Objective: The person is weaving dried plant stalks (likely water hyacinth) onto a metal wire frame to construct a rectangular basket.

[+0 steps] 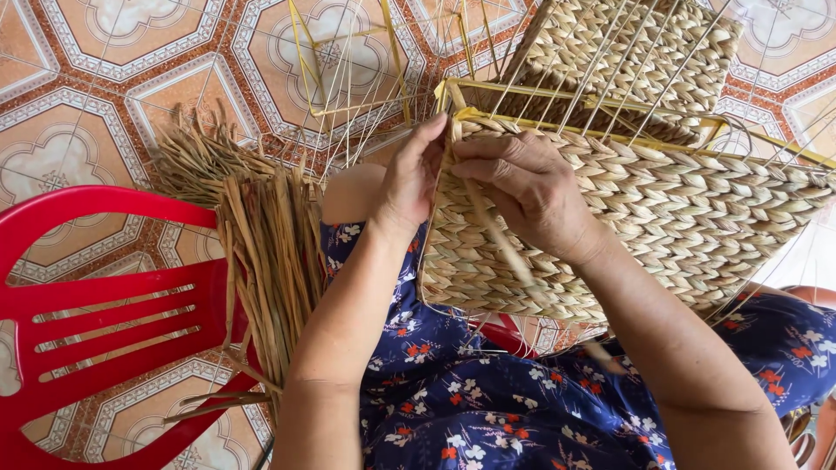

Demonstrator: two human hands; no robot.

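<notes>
1. Basket (679, 209), half-woven, braided straw over a thin yellow wire frame (610, 96). Lay tilted across the person's lap, filling the view from centre out to 3 o'clock, its worked corner turned in toward the body; prob. held that way so both hands could reach the rim w/o stretching. Bare wire uprights stood out past the rim toward 12–1 o'clock, not yet covered.

2. Left hand (407, 183), just left of centre. Fingers curled narrow, tips pressed on the rim corner of the basket, seemingly pinning the last braid so it wouldn't slacken. Thumb side hidden; exact pinch can't be told.

3. Right hand (531, 196), touching the basket wall, right beside the left hand. Fingers closed on a straw strand (501, 239) that ran down toward 6 o'clock over the weave; likely kept taut for tucking.

4. Straw bundle (270, 252), loose dry strips, draped over the edge of item 5 at 9 o'clock of the lap. Within easy reach of the left arm, so presumably the supply stock. More frayed ends fanned out on the floor toward 10 o'clock.

5. Red plastic chair (104, 305), slatted, at 8–9 o'clock, serving as a rack for item 4.

6. Second wire frame (348, 61), yellow, empty, on the floor at 12 o'clock, well apart from the hands.

7. Dress (488, 400), blue floral, at 6 o'clock, under the basket.

8. Floor (78, 52), patterned tile, orange and white.
</notes>
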